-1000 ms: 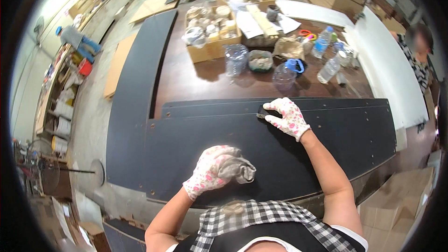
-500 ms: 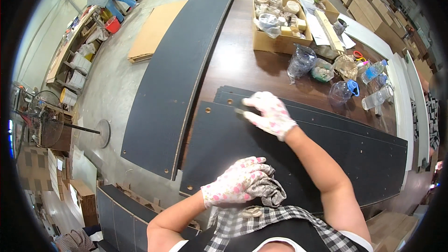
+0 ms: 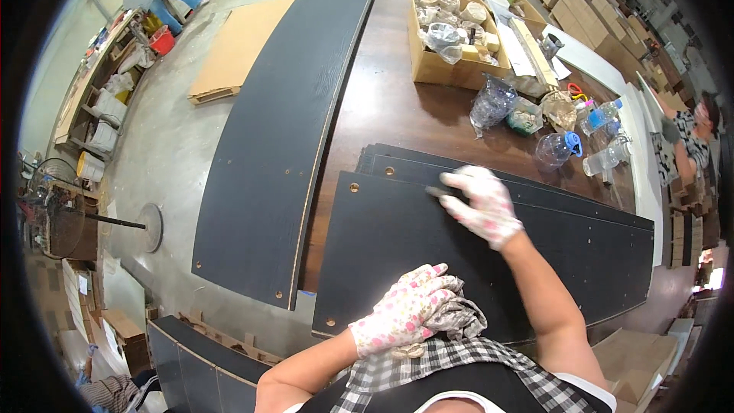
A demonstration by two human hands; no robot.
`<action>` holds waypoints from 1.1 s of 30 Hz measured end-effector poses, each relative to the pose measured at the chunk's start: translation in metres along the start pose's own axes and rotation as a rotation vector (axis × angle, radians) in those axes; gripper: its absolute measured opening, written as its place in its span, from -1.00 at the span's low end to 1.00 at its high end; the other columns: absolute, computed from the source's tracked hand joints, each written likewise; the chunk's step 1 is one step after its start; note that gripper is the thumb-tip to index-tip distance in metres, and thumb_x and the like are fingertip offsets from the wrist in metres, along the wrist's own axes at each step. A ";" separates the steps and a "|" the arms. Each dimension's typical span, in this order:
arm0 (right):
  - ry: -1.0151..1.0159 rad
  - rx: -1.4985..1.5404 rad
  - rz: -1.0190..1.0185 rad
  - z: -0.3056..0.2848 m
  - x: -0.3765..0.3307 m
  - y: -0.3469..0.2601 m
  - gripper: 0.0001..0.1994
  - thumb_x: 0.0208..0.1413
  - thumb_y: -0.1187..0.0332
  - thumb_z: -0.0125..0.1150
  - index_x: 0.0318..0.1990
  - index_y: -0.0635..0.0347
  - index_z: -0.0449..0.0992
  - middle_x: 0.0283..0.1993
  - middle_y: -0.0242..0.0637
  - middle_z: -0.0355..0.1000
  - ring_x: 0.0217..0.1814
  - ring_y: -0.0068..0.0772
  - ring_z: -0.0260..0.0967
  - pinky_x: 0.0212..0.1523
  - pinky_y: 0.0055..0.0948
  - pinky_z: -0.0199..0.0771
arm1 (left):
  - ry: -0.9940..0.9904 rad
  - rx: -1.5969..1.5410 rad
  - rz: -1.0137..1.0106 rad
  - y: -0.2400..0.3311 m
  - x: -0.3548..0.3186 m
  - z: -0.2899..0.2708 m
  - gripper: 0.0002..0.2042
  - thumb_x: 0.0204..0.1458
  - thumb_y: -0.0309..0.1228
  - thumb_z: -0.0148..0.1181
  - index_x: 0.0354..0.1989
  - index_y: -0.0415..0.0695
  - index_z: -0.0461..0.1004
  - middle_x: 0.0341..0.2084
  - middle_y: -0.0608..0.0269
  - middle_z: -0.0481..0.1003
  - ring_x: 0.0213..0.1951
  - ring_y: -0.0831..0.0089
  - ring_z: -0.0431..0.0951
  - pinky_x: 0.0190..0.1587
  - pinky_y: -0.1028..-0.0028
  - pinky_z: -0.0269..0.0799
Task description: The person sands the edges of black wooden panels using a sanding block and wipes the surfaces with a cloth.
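Note:
A black wood-grain panel point(image 3: 405, 260) with brass-ringed holes near its left end lies on top of several similar stacked panels. My left hand point(image 3: 401, 313), in a white glove with pink flowers, is closed on a crumpled grey cloth point(image 3: 462, 317) over the panel's near edge. Above the panel's far part, my right hand point(image 3: 485, 206), in a matching glove, pinches a small dark slim piece point(image 3: 437, 191); blur hides its kind. A long black panel with one curved edge point(image 3: 283, 138) lies to the left, overhanging the table.
On the brown table point(image 3: 382, 115) stand cardboard boxes point(image 3: 459, 73) of jars and wrapped lumps. Plastic bottles point(image 3: 560, 151), bags and red-handled scissors point(image 3: 577, 92) lie at the right. A standing fan point(image 3: 153, 227) is on the left floor. Another person point(image 3: 692, 138) is at the far right.
My right hand has moved to the right along the panel with the dark piece. My left hand still grips the cloth. The view has shifted slightly, and a person shows more at the right.

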State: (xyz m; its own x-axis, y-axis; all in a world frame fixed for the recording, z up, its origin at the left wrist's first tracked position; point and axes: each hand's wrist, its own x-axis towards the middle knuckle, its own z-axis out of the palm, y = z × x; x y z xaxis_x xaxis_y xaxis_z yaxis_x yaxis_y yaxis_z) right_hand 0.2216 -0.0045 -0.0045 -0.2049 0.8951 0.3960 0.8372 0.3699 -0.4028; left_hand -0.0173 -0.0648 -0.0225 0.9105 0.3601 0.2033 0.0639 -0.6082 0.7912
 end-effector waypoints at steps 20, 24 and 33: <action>0.071 -0.196 0.300 -0.021 -0.027 -0.010 -0.76 -0.09 0.31 0.37 -0.25 0.16 0.57 -0.35 -0.21 0.44 -0.23 -0.09 0.44 -0.19 -0.23 0.47 | -0.032 -0.020 0.020 0.006 0.007 -0.005 -0.44 -0.16 -0.32 0.32 0.09 -0.24 0.42 0.21 0.04 0.32 0.33 0.01 0.20 0.34 0.10 0.08; 0.042 -0.107 0.128 0.060 0.045 -0.046 -0.72 0.02 0.14 0.23 -0.20 0.12 0.55 -0.23 -0.16 0.45 -0.12 -0.07 0.42 -0.09 -0.19 0.45 | 0.030 0.009 -0.007 0.000 0.004 0.006 -0.47 -0.09 -0.26 0.30 0.09 -0.19 0.42 0.18 0.03 0.36 0.32 0.00 0.22 0.31 0.08 0.14; -0.116 -0.178 0.358 0.025 0.024 -0.039 -0.75 0.07 0.12 0.15 -0.29 0.10 0.52 -0.30 -0.16 0.38 -0.16 -0.08 0.38 -0.15 -0.16 0.43 | -0.055 -0.025 -0.003 -0.002 -0.008 0.002 -0.35 -0.10 -0.31 0.27 0.25 -0.18 0.29 0.30 -0.05 0.20 0.41 0.01 0.03 0.41 0.11 -0.07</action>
State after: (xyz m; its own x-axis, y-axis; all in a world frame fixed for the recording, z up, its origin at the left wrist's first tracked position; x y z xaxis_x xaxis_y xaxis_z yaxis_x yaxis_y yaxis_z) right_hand 0.1715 0.0090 0.0003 0.0680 0.9852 0.1571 0.9384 -0.0096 -0.3454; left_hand -0.0236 -0.0674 -0.0270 0.9314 0.3220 0.1697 0.0570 -0.5895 0.8058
